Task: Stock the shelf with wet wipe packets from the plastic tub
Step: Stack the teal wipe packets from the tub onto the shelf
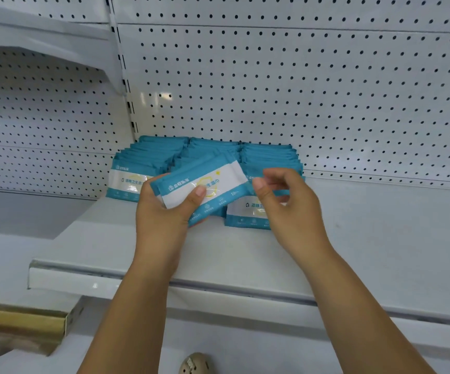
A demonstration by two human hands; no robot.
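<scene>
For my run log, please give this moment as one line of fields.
phase: stocking; left hand: grips held packets; right hand: at their right end, grip unclear; shelf: three packet rows; tub: not visible

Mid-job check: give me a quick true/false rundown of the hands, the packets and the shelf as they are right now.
1. The left hand grips a blue and white wet wipe packet. True.
2. Three rows of packets stand on the shelf against the pegboard back. True.
3. The plastic tub sits on the shelf beside the rows. False: no tub is in view.
4. The held packet already stands in a row. False: it is held tilted in front of the rows.
5. The right hand lies flat on the shelf. False: it is raised, fingers curled, by the packet's right end.
</scene>
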